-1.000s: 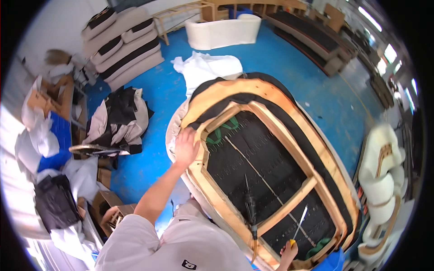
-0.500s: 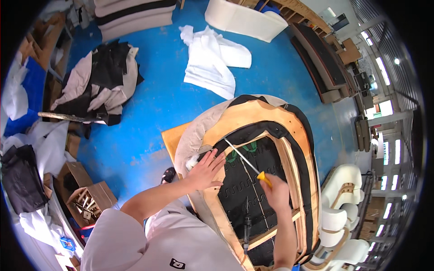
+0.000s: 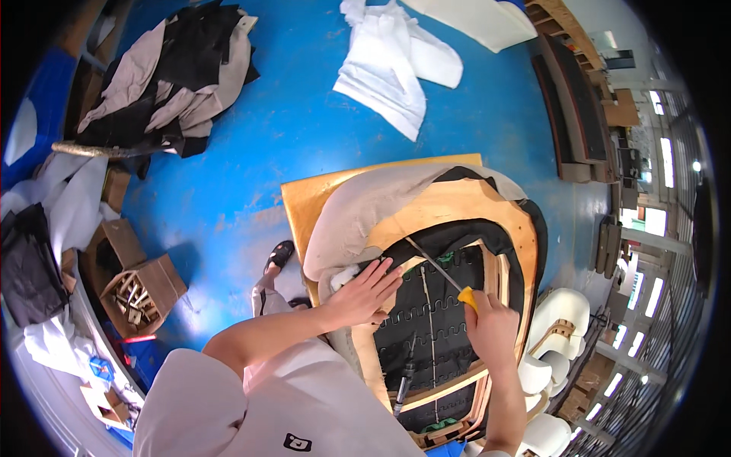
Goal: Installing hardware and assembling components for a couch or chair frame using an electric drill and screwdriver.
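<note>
An upholstered seat frame [image 3: 426, 217] of pale wood lies underside up before me, edged with black cloth [image 3: 449, 232] and beige fabric [image 3: 354, 209]. Zigzag springs run across its black inner panel [image 3: 449, 305]. My right hand [image 3: 493, 329] grips a screwdriver [image 3: 467, 297] by its yellow handle. The long metal shaft slants up and left, its tip at the black cloth along the inner rim. My left hand [image 3: 367, 293] lies with fingers stretched over the frame's left rim, beside a tuft of white padding [image 3: 344, 277]; nothing shows in it.
A slim black tool [image 3: 403, 387] lies inside the frame. The frame rests on a yellowish board [image 3: 304, 199]. On the blue floor are white wadding [image 3: 388, 72] and a fabric pile [image 3: 190, 68]. An open carton [image 3: 156, 293] of wooden pieces stands left, white chairs [image 3: 560, 316] right.
The whole view has shifted, so floor items sit higher and the frame lies farther right. Both hands keep much the same places on the frame; the screwdriver tip stays at the inner rim.
</note>
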`<state>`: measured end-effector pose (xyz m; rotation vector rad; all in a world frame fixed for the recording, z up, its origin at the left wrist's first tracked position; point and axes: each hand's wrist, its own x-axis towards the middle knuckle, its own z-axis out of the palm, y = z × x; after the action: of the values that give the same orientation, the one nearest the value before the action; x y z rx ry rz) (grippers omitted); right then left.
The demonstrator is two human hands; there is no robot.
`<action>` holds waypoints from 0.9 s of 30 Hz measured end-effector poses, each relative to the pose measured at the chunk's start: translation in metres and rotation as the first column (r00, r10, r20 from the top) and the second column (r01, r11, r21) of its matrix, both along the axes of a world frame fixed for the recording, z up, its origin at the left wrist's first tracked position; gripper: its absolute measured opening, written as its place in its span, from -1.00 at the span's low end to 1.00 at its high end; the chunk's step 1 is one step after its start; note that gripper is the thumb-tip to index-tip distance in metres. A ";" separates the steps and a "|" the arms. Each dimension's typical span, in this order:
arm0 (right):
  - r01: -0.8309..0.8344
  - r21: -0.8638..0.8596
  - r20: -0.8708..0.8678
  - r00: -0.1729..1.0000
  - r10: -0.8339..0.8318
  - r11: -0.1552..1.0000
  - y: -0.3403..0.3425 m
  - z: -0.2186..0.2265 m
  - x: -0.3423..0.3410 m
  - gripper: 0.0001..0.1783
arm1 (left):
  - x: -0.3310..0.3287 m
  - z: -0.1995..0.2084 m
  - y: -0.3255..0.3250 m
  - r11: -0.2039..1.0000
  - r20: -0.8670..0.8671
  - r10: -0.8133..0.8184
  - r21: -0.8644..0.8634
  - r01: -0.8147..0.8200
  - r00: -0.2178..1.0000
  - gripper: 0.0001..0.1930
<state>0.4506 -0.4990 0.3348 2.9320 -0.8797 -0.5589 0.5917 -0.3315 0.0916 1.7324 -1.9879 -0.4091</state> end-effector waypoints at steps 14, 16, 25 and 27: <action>0.001 -0.004 0.397 0.918 0.000 1.000 -0.006 -0.152 -0.146 -0.72 | -0.012 -0.017 -0.002 0.998 0.130 -0.010 0.056 0.003 0.991 -0.01; 0.007 0.005 0.410 0.912 -0.008 1.000 -0.007 -0.170 -0.153 -0.72 | -0.014 -0.020 -0.003 0.998 0.132 -0.007 0.059 0.000 0.991 -0.01; 0.045 -0.026 0.498 0.867 -0.026 0.999 -0.009 -0.186 -0.160 -0.75 | -0.025 -0.025 -0.013 0.974 -0.120 0.099 -0.191 -0.121 0.988 -0.44; 0.042 -0.014 0.508 0.861 -0.029 0.999 -0.007 -0.186 -0.159 -0.70 | -0.047 0.013 -0.044 0.907 -0.363 0.044 -0.376 -0.190 0.931 -0.58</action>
<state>0.2916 -0.5064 0.1484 3.0890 -0.9624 0.2530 0.5451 -0.3758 0.1042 1.3971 -1.5692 -0.2191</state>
